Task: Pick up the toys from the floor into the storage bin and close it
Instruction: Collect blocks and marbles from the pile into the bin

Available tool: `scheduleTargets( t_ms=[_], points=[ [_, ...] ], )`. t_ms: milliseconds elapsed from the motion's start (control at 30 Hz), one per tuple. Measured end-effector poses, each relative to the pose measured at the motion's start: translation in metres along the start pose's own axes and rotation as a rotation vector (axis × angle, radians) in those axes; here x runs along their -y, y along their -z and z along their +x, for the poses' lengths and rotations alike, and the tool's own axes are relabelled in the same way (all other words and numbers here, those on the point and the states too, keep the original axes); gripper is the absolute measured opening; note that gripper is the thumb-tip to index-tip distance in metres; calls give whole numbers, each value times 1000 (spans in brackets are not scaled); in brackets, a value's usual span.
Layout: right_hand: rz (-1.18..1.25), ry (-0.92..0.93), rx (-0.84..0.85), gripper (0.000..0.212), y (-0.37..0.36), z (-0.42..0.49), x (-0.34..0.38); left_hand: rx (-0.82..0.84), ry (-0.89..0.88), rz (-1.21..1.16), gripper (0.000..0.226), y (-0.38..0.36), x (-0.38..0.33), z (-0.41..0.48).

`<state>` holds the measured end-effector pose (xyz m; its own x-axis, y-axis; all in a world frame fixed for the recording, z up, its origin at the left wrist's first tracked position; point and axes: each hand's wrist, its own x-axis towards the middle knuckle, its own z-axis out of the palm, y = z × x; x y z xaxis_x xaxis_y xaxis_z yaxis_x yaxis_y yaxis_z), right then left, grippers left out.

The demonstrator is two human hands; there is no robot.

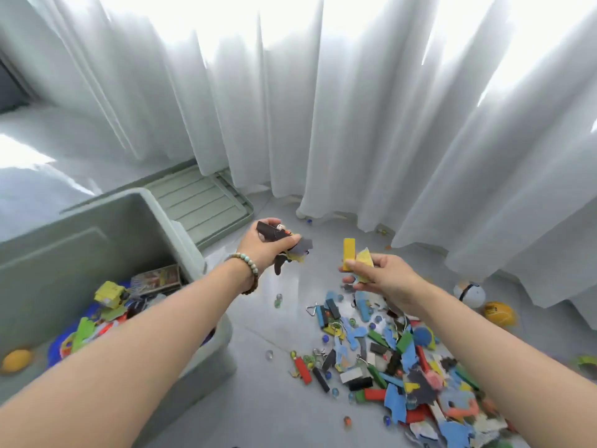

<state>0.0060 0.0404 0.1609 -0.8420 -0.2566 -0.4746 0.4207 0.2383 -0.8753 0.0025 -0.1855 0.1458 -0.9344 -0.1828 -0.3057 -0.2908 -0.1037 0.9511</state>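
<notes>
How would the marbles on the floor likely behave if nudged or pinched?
The marbles look round and smooth, so a nudge would probably send them rolling across the glossy floor. Small and slick-looking, they may also slip out of a pinch.

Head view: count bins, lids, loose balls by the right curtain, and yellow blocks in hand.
storage bin: 1
lid: 1
balls by the curtain: 2 (white ball, yellow ball)
yellow block in right hand: 1
Total: 5
</notes>
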Motion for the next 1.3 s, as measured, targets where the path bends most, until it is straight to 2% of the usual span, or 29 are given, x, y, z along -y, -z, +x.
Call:
scheduleTargets(
  t_ms=[100, 200, 333, 433, 567, 633, 700, 733, 867, 1033, 1167, 1300],
  points=[
    [-8, 57, 72, 21, -49, -20, 47, -73, -30, 12, 38, 65, -37, -30],
    [-45, 10, 185, 19, -114, -31, 67, -204, -16, 60, 44, 146, -41, -65],
    [-230, -105, 362, 14, -213, -30, 55, -428, 159, 218, 38, 243, -6, -107],
    [-323, -147, 371, 17, -273, -23, 45, -546, 305, -6, 35, 294, 46, -114],
    [-214, -141, 259, 28, -310, -4, 39, -571, 309, -133, 39, 296, 51, -113],
    [-429, -52, 189, 39, -309, 3, 35, -572, 307, -51, 48, 295, 44, -109],
    [-655, 45, 176, 50, -302, 1, 34, -597, 326, 137, 60, 300, 40, -108],
    [-692, 77, 191, 51, -297, -2, 35, -594, 325, 241, 62, 302, 38, -109],
    [-593, 75, 301, 46, -277, -12, 46, -505, 268, 653, 60, 291, 26, -111],
    [-473, 112, 300, 35, -233, -24, 66, -334, 28, 899, 56, 228, -17, -107],
    [-669, 190, 156, 37, -163, -26, 69, -223, -227, 1075, 54, 155, -47, -100],
    [-832, 101, 65, 47, -74, -31, 39, -86, -369, 1136, 53, 76, -48, -85]
  ],
)
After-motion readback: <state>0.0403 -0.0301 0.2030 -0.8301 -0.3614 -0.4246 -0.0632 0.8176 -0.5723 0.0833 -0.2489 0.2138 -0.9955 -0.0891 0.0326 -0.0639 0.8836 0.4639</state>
